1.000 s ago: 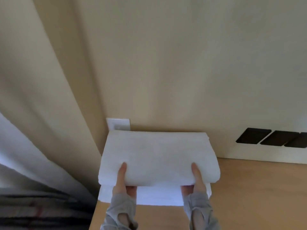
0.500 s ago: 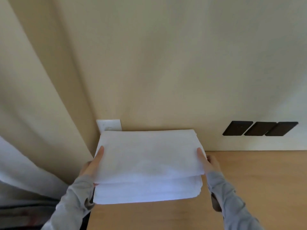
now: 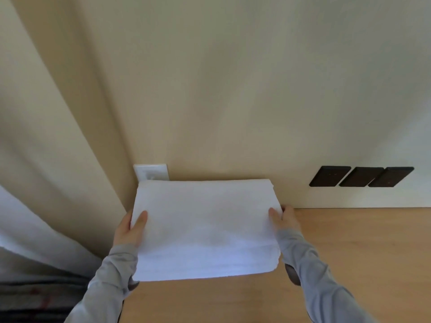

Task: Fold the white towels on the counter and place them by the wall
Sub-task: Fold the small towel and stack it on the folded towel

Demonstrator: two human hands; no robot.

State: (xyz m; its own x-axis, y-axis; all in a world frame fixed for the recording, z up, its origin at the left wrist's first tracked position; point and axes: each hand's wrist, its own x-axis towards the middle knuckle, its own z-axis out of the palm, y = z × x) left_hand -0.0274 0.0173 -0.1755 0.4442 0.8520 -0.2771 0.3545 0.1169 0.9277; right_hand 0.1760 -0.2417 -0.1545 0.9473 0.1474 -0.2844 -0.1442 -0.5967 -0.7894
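Towels stacked at the wall, both hands squaring the pile.

Wall (image 3: pixel 233 89) serves as reference: the wooden counter (image 3: pixel 349 252) runs out from its base, and the stack of folded white towels (image 3: pixel 205 229) sits on the counter with its far edge against the wall, just below a white outlet plate (image 3: pixel 151 172); three dark switch plates (image 3: pixel 361 176) are on the wall well to the stack's right. Left hand (image 3: pixel 130 229) and right hand (image 3: pixel 283 220) each clasp a side of the stack, thumbs flat on top, fingers hidden. Judgement: the stack's left end appears to lie at the counter's edge; an uneven push from the right could tip layers off there or skew the folds.
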